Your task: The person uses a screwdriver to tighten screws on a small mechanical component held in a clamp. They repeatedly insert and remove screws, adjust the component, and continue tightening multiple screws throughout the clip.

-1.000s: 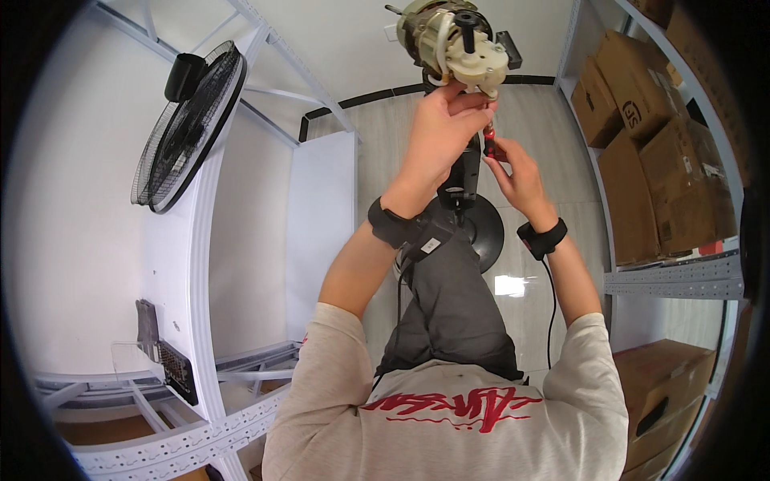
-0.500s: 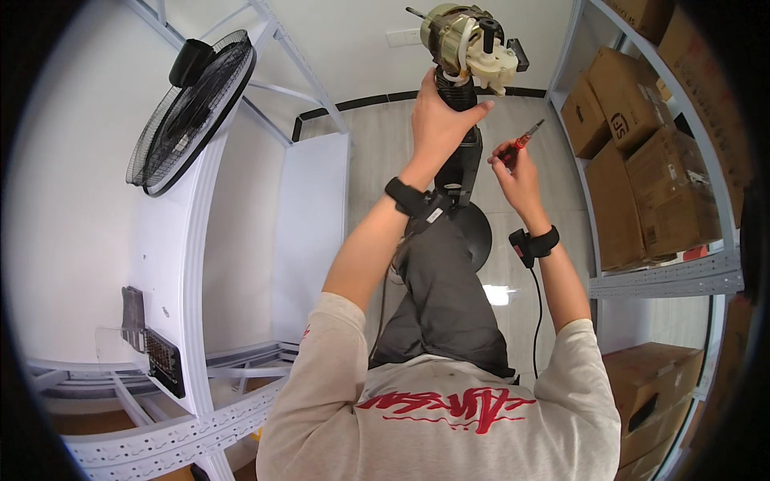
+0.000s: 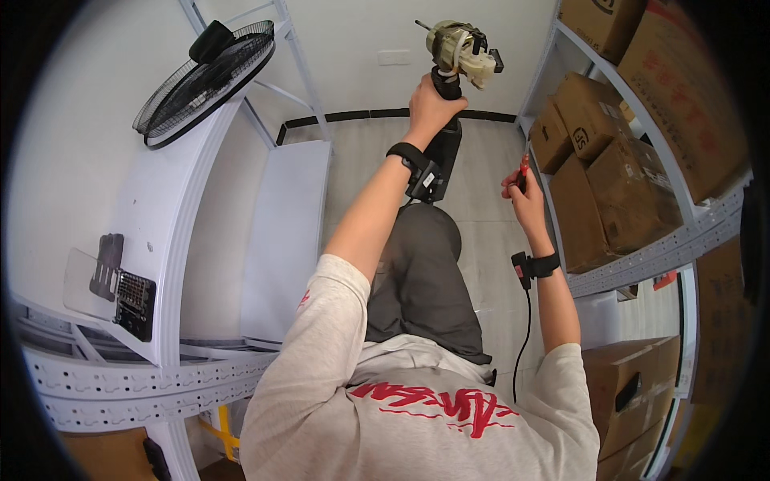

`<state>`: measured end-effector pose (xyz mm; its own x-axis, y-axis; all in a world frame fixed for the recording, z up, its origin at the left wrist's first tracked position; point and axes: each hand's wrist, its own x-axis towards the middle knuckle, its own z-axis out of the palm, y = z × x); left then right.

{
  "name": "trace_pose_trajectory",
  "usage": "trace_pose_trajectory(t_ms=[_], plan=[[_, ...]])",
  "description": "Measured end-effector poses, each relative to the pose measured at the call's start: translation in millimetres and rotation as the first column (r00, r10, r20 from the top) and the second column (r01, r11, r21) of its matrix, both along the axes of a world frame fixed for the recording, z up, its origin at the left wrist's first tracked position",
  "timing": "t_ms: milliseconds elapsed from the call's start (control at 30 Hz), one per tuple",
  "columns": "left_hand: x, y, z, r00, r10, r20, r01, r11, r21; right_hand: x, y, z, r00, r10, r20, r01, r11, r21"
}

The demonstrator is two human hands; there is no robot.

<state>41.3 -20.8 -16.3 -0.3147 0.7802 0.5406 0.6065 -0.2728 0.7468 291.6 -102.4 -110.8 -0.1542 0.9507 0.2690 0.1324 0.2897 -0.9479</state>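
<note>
My left hand (image 3: 434,110) is wrapped around the black neck of a standing fan, just under its bare motor (image 3: 459,48). The motor has a metal body and a cream plastic gear housing, with no cover on it. Below my hand the fan's black column (image 3: 442,152) runs down toward my legs, where my trousers hide its lower part. Off to the right, my right hand (image 3: 524,196) is closed around a red screwdriver (image 3: 524,167), its tip pointing up and away from me. The screwdriver is apart from the fan.
On the white shelf at left lie a fan guard with black blades (image 3: 210,88) and an opened screwdriver bit case (image 3: 135,305) with a clear lid. Cardboard boxes (image 3: 589,120) fill the rack at right. A black cable (image 3: 525,337) hangs from my right wrist strap.
My view has shifted, and the fan motor appears smaller and farther off. My right hand has moved away from the motor, and the screwdriver now points more upright.
</note>
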Motion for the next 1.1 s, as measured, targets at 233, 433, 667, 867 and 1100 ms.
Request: trace_pose_trajectory(t_ms=[233,433,667,867,1100], plan=[[25,-10,14,0.983,0.091,-0.16,-0.1,0.994,-0.053,34,-47,-2,0.998,-0.033,0.048,0.034,0.999,-0.021],[38,-11,32,0.99,0.135,-0.048,-0.14,0.983,-0.118,43,-54,11,0.997,-0.053,0.061,0.053,0.998,0.016],[37,-7,46,0.981,0.152,-0.122,-0.175,0.962,-0.21,38,-58,18,0.999,0.046,0.019,-0.048,0.994,0.094],[13,-8,45,0.994,0.062,-0.091,-0.08,0.974,-0.211,47,-73,27,1.0,-0.003,-0.026,0.004,0.999,0.054],[6,-19,31,0.99,-0.107,-0.092,0.098,0.99,-0.097,21,-52,47,1.0,-0.018,-0.02,0.021,0.99,0.141]])
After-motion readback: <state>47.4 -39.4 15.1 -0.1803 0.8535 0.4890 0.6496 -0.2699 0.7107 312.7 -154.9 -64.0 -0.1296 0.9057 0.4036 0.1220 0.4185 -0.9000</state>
